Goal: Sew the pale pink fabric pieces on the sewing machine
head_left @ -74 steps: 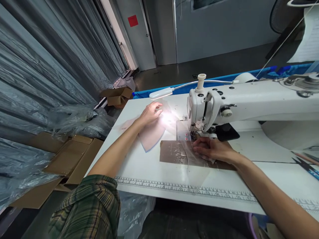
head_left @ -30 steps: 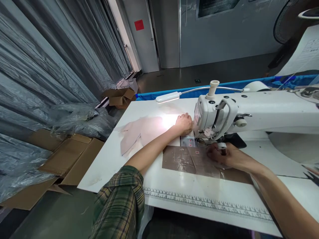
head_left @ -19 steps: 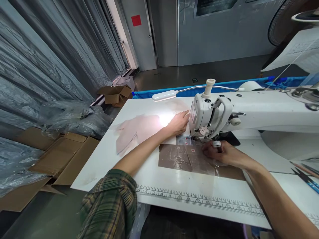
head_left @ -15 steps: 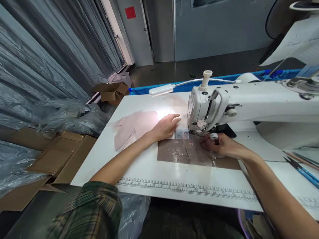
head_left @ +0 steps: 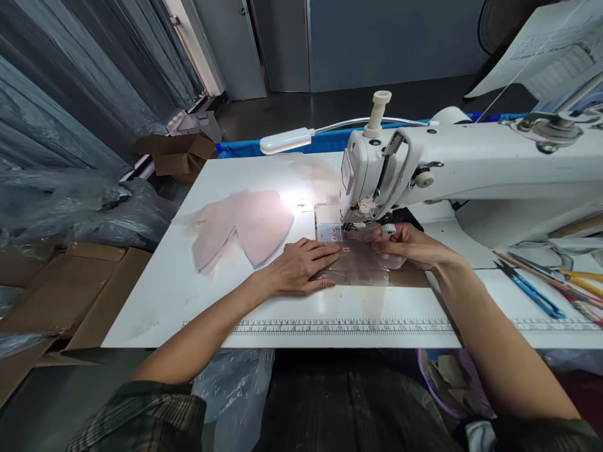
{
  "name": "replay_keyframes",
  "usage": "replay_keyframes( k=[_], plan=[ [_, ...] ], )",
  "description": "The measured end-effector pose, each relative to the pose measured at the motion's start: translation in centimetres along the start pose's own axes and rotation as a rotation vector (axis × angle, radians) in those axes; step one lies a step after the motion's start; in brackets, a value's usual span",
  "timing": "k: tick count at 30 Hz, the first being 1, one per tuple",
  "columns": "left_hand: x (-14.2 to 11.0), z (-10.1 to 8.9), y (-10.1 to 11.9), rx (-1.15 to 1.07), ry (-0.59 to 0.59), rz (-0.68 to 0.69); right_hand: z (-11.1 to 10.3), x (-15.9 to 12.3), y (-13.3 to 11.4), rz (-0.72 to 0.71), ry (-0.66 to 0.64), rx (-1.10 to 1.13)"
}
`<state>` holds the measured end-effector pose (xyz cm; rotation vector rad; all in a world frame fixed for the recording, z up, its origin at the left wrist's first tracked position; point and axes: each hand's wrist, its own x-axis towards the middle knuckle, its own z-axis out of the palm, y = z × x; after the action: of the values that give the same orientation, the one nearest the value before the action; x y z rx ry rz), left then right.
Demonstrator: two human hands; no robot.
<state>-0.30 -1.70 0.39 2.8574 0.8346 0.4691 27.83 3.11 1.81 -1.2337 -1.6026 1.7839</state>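
Observation:
My left hand point(head_left: 311, 266) lies palm down with its fingers outstretched, pressing on the left part of a brown sheet with clear plastic film point(head_left: 360, 270) over it. Small red-and-white marks show on the film near the needle. To the right of the presser foot, my right hand point(head_left: 409, 243) has thumb and fingers closed on the edge of the film. The white sewing machine point(head_left: 372, 172) stands over the work, and the film's far part lies under its needle area. The exact contact at the needle is hard to make out.
Pale pink fabric pieces point(head_left: 264, 226) lie on the white table left of the machine. A lit lamp point(head_left: 286, 141) hangs above. Blue thread snips point(head_left: 532, 292) and pencils sit at right. A printed ruler point(head_left: 330, 328) runs along the front edge; cardboard boxes point(head_left: 70, 289) stand left.
My left hand has come from beside the needle toward me, onto the brown sheet and film. My right hand stays near the presser foot, its fingers still on the film. The view has shifted.

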Motion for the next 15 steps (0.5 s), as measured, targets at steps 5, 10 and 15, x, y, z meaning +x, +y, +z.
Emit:
replay_keyframes(
  k=[5, 10, 15],
  plan=[
    [-0.4, -1.5, 0.8, -0.299, 0.108, -0.261, 1.8, 0.2, 0.3, -0.022, -0.090, 0.127],
    [-0.7, -3.1, 1.2, -0.930, -0.062, -0.690, 4.8, 0.4, -0.2, -0.069, -0.417, 0.317],
    [-1.1, -2.5, 0.7, -0.986, -0.063, -0.835, 4.5, 0.8, 0.6, -0.258, 0.026, -0.079]
  ],
)
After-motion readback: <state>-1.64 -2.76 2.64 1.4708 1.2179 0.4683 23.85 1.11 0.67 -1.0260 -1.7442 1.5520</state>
